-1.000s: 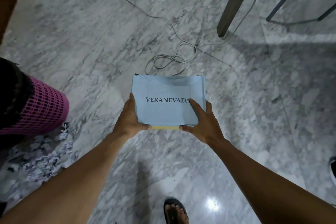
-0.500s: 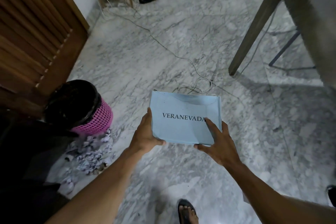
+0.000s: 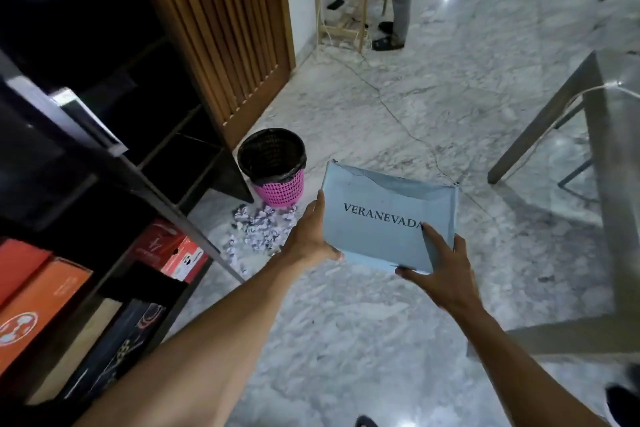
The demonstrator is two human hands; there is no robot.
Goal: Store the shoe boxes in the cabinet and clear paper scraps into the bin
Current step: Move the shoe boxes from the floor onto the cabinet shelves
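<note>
A grey-veined marble floor (image 3: 346,340) fills most of the frame. A dark open cabinet (image 3: 145,180) takes up the whole left side, its shelves running toward the lower left. A slatted wooden door (image 3: 225,28) stands behind it at upper centre. A grey table (image 3: 616,184) runs down the right edge. On the cabinet's lower shelves, at lower left, sit an orange shoe box (image 3: 38,308) and a red shoe box (image 3: 173,250). A pink mesh bin (image 3: 282,189) with a black liner stands on the floor just beside the cabinet's far end. Crumpled paper scraps (image 3: 259,232) are heaped on the floor against its near side. The bin and scraps lie between the cabinet and a light blue shoe box (image 3: 381,225) printed VERANEVADA. This box is held in the air at centre frame by 2 bare hands. The left hand (image 3: 308,239) clasps its left edge. The right hand (image 3: 446,270) grips its near right corner, forefinger on the lid and thumb along the near edge.
</note>
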